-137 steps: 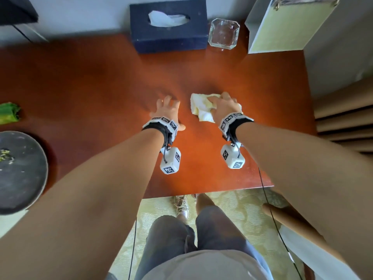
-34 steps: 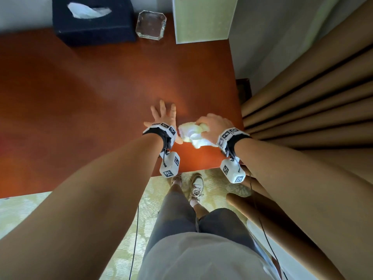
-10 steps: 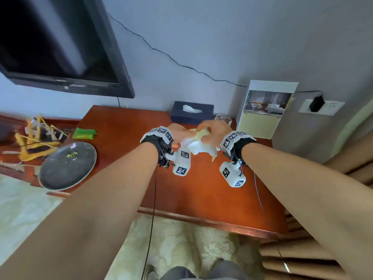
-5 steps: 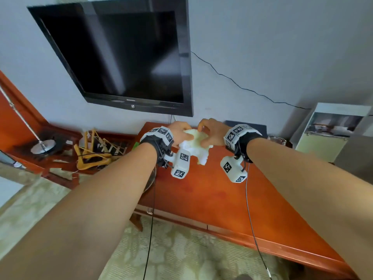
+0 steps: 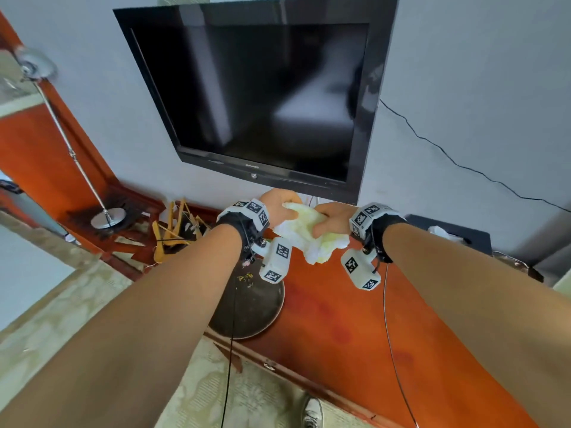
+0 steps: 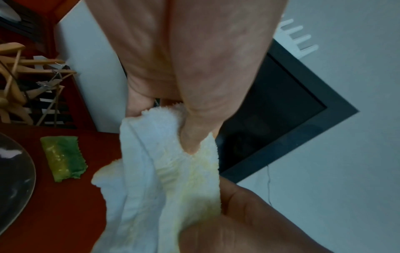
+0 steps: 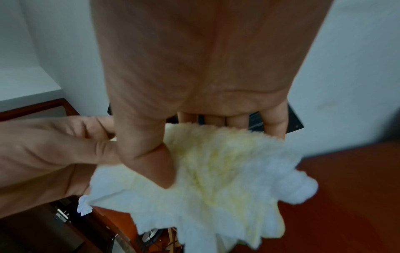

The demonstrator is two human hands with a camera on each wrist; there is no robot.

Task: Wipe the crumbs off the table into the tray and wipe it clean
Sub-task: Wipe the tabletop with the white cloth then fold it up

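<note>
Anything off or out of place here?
Minor things only. The round tray overhangs the table's front edge, with a few crumbs on it. A green wrapper lies loose on the table. Both hands grip the cloth midair.

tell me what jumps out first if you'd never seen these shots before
Both hands, the left hand and the right hand, grip a crumpled pale yellow cloth in the air above the orange-red table. Behind them a big dark television hangs on the wall. Below the left wrist a round dark tray with a few crumbs sits at the table's edge.
</note>
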